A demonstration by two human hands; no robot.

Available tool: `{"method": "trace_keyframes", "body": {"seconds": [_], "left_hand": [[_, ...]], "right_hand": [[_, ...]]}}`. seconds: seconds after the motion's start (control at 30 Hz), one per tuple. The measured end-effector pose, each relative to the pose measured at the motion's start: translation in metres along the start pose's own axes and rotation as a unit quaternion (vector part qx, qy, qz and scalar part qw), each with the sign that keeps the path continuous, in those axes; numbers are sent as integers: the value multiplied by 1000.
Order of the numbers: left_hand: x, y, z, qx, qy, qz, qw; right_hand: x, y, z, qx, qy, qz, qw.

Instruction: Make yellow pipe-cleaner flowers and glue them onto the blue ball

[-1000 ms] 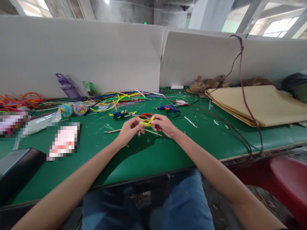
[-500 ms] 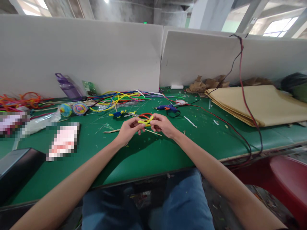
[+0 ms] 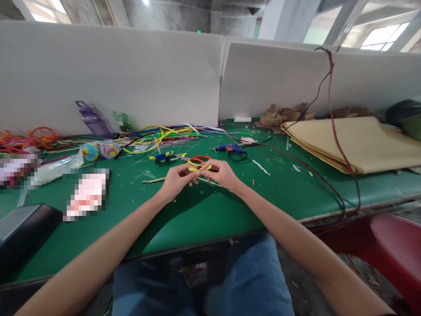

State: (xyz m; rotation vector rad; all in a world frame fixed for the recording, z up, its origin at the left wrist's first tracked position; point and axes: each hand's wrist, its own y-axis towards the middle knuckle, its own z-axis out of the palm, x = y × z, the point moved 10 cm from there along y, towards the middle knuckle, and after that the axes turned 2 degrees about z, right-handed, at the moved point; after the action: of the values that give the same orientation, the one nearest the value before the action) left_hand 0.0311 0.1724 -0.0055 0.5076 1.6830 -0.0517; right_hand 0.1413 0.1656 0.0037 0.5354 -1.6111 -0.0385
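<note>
Yellow pipe cleaner: above green table, pinched between left hand and right hand, fingers closed on it. Glue gun at 1 o'clock. Risk: springy wire slipping from fingertips, likely undoing its bend.

Bare mat below the grip. Scissors and glue gun just beyond it. Cable crosses well right.

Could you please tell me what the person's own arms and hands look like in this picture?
Both forearms are bare up to the picture's lower edge, with no sleeves in view. The left hand and right hand wear no gloves, and no rings, watch or markings show.
</note>
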Motion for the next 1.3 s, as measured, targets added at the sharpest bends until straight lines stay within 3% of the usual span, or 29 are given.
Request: {"method": "trace_keyframes", "body": {"seconds": [0.3,0.7,0.87,1.03,1.3], "left_hand": [[-10,-4,-4,-30,46,51,997],[-23,-7,0,-27,77,93,992],[-12,-4,2,-8,67,52,996],[-6,-4,1,-3,55,23,998],[-15,-5,-3,-31,55,77,995]], "right_hand": [[0,-1,0,9,-40,14,999],[-31,-4,19,109,110,153,976],[-17,0,7,36,14,68,997],[3,-2,-1,-26,-68,-8,997],[0,-3,-1,-26,-74,25,997]]}}
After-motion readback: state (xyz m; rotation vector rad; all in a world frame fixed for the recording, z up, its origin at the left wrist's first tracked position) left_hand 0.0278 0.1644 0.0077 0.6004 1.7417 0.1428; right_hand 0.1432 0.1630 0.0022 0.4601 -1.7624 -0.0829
